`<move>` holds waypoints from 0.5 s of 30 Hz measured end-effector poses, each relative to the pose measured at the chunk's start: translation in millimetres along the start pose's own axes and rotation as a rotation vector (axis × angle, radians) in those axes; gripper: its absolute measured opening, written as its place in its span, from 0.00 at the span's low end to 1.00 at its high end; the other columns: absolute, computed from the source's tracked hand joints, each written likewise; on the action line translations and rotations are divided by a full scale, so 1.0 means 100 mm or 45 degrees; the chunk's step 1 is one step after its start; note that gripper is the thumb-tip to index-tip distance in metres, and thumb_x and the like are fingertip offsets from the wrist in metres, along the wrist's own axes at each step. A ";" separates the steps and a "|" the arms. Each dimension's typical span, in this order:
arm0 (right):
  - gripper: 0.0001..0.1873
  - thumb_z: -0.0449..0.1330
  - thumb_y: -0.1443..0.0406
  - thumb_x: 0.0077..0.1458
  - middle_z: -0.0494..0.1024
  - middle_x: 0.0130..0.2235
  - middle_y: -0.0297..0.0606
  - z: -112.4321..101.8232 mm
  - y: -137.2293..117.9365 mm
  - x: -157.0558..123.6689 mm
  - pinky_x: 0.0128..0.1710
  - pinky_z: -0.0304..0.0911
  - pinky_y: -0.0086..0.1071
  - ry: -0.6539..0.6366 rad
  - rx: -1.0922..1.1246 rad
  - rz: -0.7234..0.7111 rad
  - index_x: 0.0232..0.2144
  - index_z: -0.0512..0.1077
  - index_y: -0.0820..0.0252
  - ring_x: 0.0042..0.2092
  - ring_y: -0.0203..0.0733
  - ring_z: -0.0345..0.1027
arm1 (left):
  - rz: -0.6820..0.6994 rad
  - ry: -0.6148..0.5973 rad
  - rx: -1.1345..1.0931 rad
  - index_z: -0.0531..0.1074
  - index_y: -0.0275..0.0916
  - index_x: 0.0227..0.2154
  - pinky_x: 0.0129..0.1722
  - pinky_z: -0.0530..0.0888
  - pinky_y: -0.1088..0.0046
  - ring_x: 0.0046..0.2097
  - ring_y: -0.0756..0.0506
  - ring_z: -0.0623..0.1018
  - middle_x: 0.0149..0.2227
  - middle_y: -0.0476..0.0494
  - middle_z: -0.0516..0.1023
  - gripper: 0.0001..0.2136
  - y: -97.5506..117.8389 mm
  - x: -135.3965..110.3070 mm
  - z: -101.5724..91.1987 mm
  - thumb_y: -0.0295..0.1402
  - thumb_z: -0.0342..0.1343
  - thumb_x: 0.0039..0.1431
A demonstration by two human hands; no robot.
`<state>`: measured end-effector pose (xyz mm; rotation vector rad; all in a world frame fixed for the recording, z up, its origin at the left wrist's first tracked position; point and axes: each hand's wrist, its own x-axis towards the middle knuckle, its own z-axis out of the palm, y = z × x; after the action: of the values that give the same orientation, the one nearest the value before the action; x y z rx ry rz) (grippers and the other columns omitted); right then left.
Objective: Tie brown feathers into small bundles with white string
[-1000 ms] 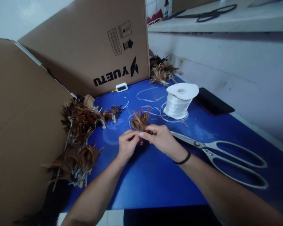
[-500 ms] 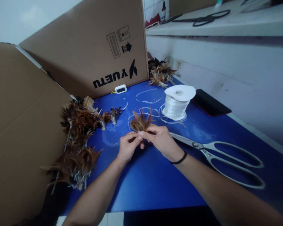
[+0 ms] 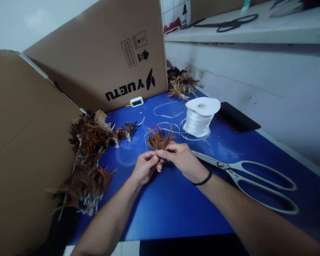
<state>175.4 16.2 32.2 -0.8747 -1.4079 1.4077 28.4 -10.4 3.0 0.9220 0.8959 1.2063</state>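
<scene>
A small bunch of brown feathers [image 3: 159, 138] is pinched at its base, tips fanned upward, above the blue table [image 3: 160, 213]. My right hand [image 3: 182, 160] closes on that base with thumb and fingers. My left hand [image 3: 146, 165] is closed against the same spot, fingertips touching; the bottom of the bunch is hidden behind the fingers. White cord [image 3: 166, 116] lies in loose loops behind the bunch, beside a spool [image 3: 200, 122] wound with it. Large metal scissors [image 3: 236, 169] rest by my right forearm, blade tips hidden by the hand.
Feather bunches [image 3: 88, 142] pile along the left, with more feathers [image 3: 182, 85] at the back. Cardboard boxes [image 3: 96, 57] wall off the left and rear. A black phone [image 3: 238, 117] lies behind the spool; a small white digital device [image 3: 137, 102] stands by the box. Dark scissors [image 3: 236, 24] sit on a shelf.
My left hand has shifted slightly, its fingers curling a little differently under the bunch. The feathers stay at nearly the same place, fanned slightly wider.
</scene>
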 end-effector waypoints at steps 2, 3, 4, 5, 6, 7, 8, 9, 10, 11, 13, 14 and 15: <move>0.14 0.64 0.59 0.46 0.70 0.22 0.33 0.01 0.00 0.00 0.34 0.59 0.32 -0.017 0.056 0.035 0.17 0.72 0.62 0.29 0.35 0.63 | 0.021 0.007 -0.009 0.75 0.33 0.28 0.17 0.64 0.81 0.18 0.56 0.68 0.23 0.47 0.74 0.14 0.00 0.00 0.01 0.40 0.66 0.43; 0.14 0.64 0.58 0.46 0.70 0.21 0.32 0.01 0.01 0.00 0.33 0.59 0.31 -0.033 0.089 0.054 0.18 0.72 0.63 0.29 0.34 0.62 | 0.033 0.011 -0.008 0.75 0.33 0.27 0.16 0.64 0.81 0.17 0.57 0.67 0.22 0.47 0.73 0.14 0.00 0.00 0.01 0.39 0.66 0.43; 0.14 0.63 0.58 0.46 0.69 0.21 0.32 0.02 0.01 -0.01 0.32 0.58 0.31 -0.052 0.119 0.071 0.18 0.72 0.63 0.28 0.34 0.62 | 0.045 0.017 -0.005 0.75 0.32 0.26 0.16 0.63 0.81 0.17 0.57 0.67 0.21 0.48 0.73 0.14 0.00 0.00 0.02 0.39 0.65 0.43; 0.15 0.63 0.57 0.46 0.69 0.20 0.32 0.03 0.02 -0.01 0.30 0.57 0.30 -0.071 0.145 0.085 0.18 0.72 0.63 0.27 0.33 0.61 | 0.055 0.022 -0.001 0.75 0.32 0.25 0.16 0.63 0.81 0.16 0.57 0.66 0.20 0.48 0.72 0.13 0.00 0.01 0.02 0.40 0.65 0.44; 0.15 0.63 0.57 0.47 0.69 0.20 0.31 0.03 0.02 -0.01 0.29 0.57 0.30 -0.086 0.166 0.097 0.18 0.71 0.63 0.26 0.33 0.60 | 0.067 0.027 -0.001 0.75 0.32 0.24 0.16 0.62 0.81 0.16 0.57 0.66 0.20 0.49 0.72 0.14 0.00 0.01 0.03 0.40 0.65 0.44; 0.15 0.63 0.57 0.47 0.69 0.20 0.31 0.04 0.03 -0.01 0.28 0.56 0.30 -0.095 0.184 0.106 0.19 0.71 0.63 0.26 0.33 0.59 | 0.079 0.031 -0.005 0.74 0.32 0.23 0.16 0.62 0.81 0.16 0.57 0.66 0.19 0.49 0.72 0.14 -0.01 0.01 0.03 0.40 0.64 0.45; 0.15 0.63 0.57 0.46 0.69 0.19 0.31 0.05 0.04 -0.01 0.27 0.55 0.30 -0.099 0.198 0.110 0.19 0.71 0.63 0.25 0.32 0.59 | 0.090 0.033 -0.012 0.74 0.32 0.22 0.17 0.62 0.81 0.16 0.57 0.66 0.19 0.49 0.72 0.14 -0.01 0.01 0.04 0.41 0.64 0.45; 0.15 0.64 0.56 0.46 0.69 0.19 0.32 0.05 0.05 -0.01 0.27 0.55 0.30 -0.100 0.208 0.107 0.19 0.72 0.63 0.25 0.32 0.59 | 0.102 0.034 -0.022 0.74 0.32 0.22 0.17 0.62 0.81 0.16 0.57 0.66 0.18 0.49 0.72 0.14 -0.01 0.02 0.04 0.41 0.64 0.45; 0.15 0.64 0.56 0.46 0.69 0.20 0.32 0.06 0.06 -0.01 0.27 0.55 0.30 -0.100 0.214 0.102 0.19 0.72 0.63 0.25 0.33 0.59 | 0.112 0.035 -0.032 0.74 0.32 0.22 0.17 0.62 0.81 0.15 0.57 0.66 0.18 0.49 0.72 0.14 -0.01 0.02 0.05 0.41 0.64 0.45; 0.15 0.64 0.56 0.46 0.70 0.20 0.32 0.06 0.07 -0.01 0.27 0.55 0.30 -0.098 0.214 0.094 0.19 0.72 0.63 0.25 0.33 0.59 | 0.120 0.036 -0.041 0.74 0.32 0.21 0.17 0.62 0.81 0.15 0.57 0.66 0.17 0.49 0.71 0.14 -0.01 0.02 0.05 0.41 0.64 0.46; 0.15 0.65 0.57 0.45 0.70 0.19 0.32 0.07 0.08 -0.01 0.28 0.55 0.30 -0.077 0.198 0.072 0.19 0.72 0.63 0.26 0.33 0.60 | 0.128 0.043 -0.055 0.73 0.32 0.21 0.17 0.62 0.81 0.15 0.57 0.66 0.16 0.49 0.71 0.14 -0.01 0.02 0.06 0.40 0.63 0.46; 0.14 0.65 0.57 0.45 0.70 0.19 0.32 0.07 0.09 -0.01 0.29 0.56 0.30 -0.065 0.186 0.061 0.18 0.73 0.62 0.26 0.34 0.60 | 0.128 0.050 -0.061 0.73 0.32 0.21 0.17 0.61 0.81 0.15 0.57 0.66 0.16 0.49 0.71 0.14 -0.01 0.01 0.07 0.40 0.63 0.46; 0.14 0.64 0.57 0.45 0.70 0.20 0.32 0.07 0.09 -0.01 0.30 0.57 0.30 -0.052 0.177 0.053 0.18 0.73 0.62 0.27 0.34 0.61 | 0.127 0.056 -0.067 0.73 0.32 0.21 0.17 0.61 0.81 0.15 0.57 0.65 0.16 0.49 0.71 0.14 -0.01 0.01 0.07 0.40 0.64 0.46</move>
<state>168.0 14.0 23.3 -0.7936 -1.3117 1.5432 35.3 -10.2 4.2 0.9093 0.8576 1.3342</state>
